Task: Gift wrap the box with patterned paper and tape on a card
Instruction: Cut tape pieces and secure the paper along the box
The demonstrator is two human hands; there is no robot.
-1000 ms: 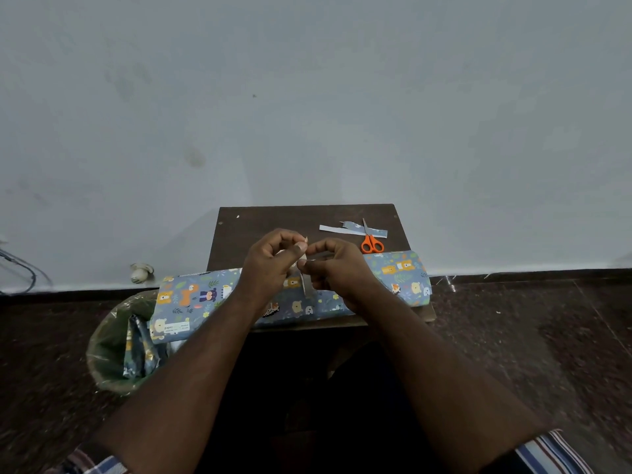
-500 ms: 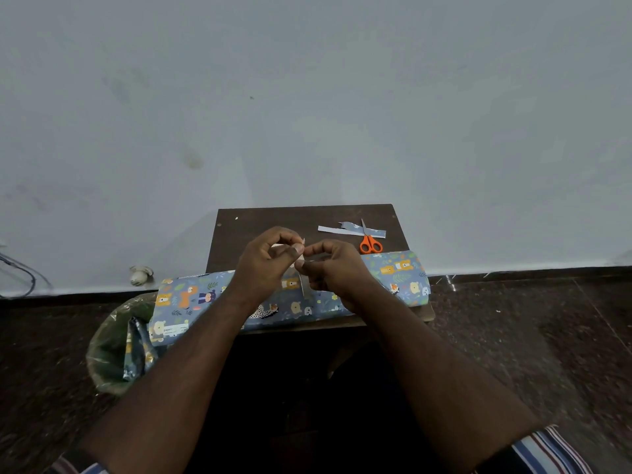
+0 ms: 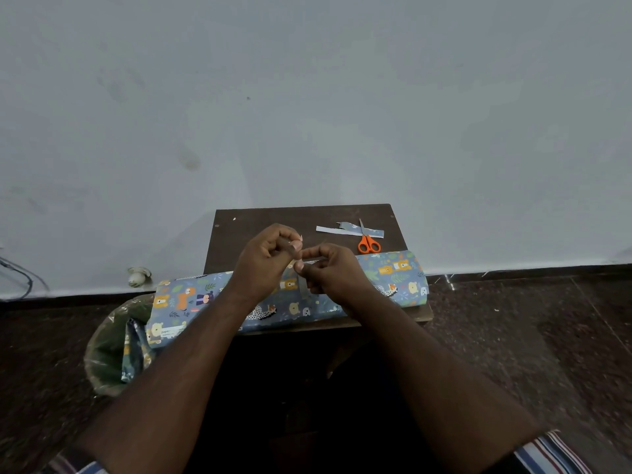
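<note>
Above the wrapped box (image 3: 393, 278) lying along the worktop's (image 3: 260, 217) near edge, left hand (image 3: 265, 265) and right hand (image 3: 333, 271) pinch a tape strip (image 3: 303, 285); pressing it down seems next.

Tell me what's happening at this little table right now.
A person holds both hands above a roll of patterned wrapping paper on a small dark table. The left hand and right hand pinch a short strip of tape between them. Orange scissors and a paper offcut lie behind.
</note>
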